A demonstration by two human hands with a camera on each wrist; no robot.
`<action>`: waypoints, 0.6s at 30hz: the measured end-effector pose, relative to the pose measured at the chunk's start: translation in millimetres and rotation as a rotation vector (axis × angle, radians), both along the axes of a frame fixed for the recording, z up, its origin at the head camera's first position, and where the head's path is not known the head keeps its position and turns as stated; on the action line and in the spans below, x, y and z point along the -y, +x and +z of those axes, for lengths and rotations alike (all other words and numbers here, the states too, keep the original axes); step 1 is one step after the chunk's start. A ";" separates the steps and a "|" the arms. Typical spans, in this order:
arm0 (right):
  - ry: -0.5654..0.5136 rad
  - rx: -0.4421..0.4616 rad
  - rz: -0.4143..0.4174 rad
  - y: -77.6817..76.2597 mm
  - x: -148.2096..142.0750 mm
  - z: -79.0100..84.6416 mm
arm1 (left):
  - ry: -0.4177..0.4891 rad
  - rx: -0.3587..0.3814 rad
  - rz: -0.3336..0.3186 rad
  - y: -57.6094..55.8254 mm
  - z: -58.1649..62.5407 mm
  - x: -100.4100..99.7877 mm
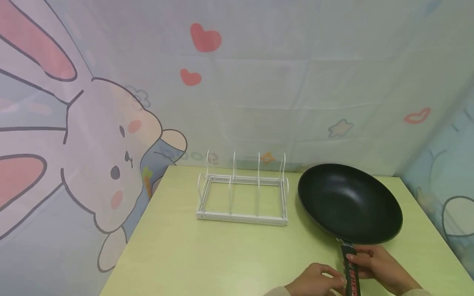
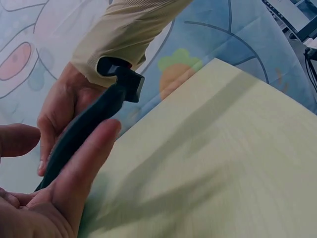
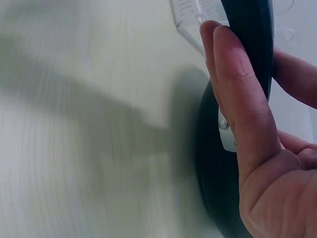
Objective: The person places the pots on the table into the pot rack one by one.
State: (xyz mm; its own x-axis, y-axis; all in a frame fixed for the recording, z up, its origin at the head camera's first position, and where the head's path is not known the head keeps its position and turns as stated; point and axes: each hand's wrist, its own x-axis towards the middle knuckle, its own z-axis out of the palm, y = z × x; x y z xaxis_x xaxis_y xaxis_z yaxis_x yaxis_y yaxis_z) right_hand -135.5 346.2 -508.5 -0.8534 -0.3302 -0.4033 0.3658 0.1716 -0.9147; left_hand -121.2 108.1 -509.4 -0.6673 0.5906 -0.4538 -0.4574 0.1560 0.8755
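A black frying pan is at the right side of the table, its handle pointing toward me. My right hand pinches the handle near the pan, thumb on top and fingers at the side and underneath. In the right wrist view these right fingers lie along the dark handle. My left hand is at the left of the handle, farther back. The left wrist view has one straight left finger beside the handle, the thumb held apart. Whether the pan's base touches the table is hidden.
A white wire rack with upright loops stands left of the pan, near the back of the pale yellow table. Behind the table hangs a printed cloth with a rabbit and hearts.
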 end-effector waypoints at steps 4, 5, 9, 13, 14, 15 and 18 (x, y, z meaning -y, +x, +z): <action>0.015 -0.001 -0.036 -2.1 8.2 2.0 | -0.004 0.001 0.016 -0.6 0.0 -1.6; 0.019 -0.003 -0.041 -2.5 10.6 2.4 | -0.007 -0.008 0.024 -0.4 -0.3 -2.1; -0.015 0.014 -0.069 -3.8 17.2 1.6 | -0.014 -0.065 0.065 0.7 -0.9 -3.2; -0.170 0.058 -0.081 -4.2 16.9 -6.0 | -0.037 -0.126 0.084 0.5 2.5 -1.3; -0.232 0.074 -0.073 -4.0 16.1 -8.6 | -0.046 -0.146 0.082 0.4 3.7 -0.6; -0.304 0.088 -0.061 -3.7 15.4 -11.2 | -0.053 -0.161 0.079 0.2 5.0 -0.1; -0.564 0.142 0.006 -2.7 15.2 -17.7 | -0.068 -0.230 0.059 0.5 8.7 1.5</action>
State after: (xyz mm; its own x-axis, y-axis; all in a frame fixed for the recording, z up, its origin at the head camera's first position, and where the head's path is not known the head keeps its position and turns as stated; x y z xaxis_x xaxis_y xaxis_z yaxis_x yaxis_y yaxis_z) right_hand -138.3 330.9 -526.2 -0.8015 -0.5317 -0.2738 0.4920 -0.3260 -0.8072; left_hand -120.7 106.6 -500.7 -0.7897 0.5211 -0.3237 -0.2575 0.1974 0.9459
